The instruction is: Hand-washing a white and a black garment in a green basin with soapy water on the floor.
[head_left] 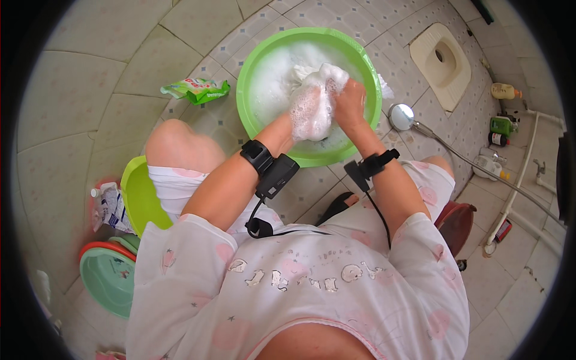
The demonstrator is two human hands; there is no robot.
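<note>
A green basin (pixel 245 99) full of white suds stands on the floor in front of me. Both hands are over it, bunching a soapy white cloth (pixel 306 73) between them. Thick foam coats my left hand (pixel 305 109), hiding most of its fingers, though it is wrapped in the cloth. My right hand (pixel 350 103) is closed in a fist on the right side of the same cloth. Foam hides the cloth's shape and whatever lies under the suds.
A green detergent bag (pixel 201 90) lies left of the basin. A shower head (pixel 401 116) with its hose rests to the right, near a squat toilet (pixel 441 63). Several bottles (pixel 503 125) line the right wall. A yellow-green basin (pixel 138 195) and stacked basins (pixel 108 282) stand at my left.
</note>
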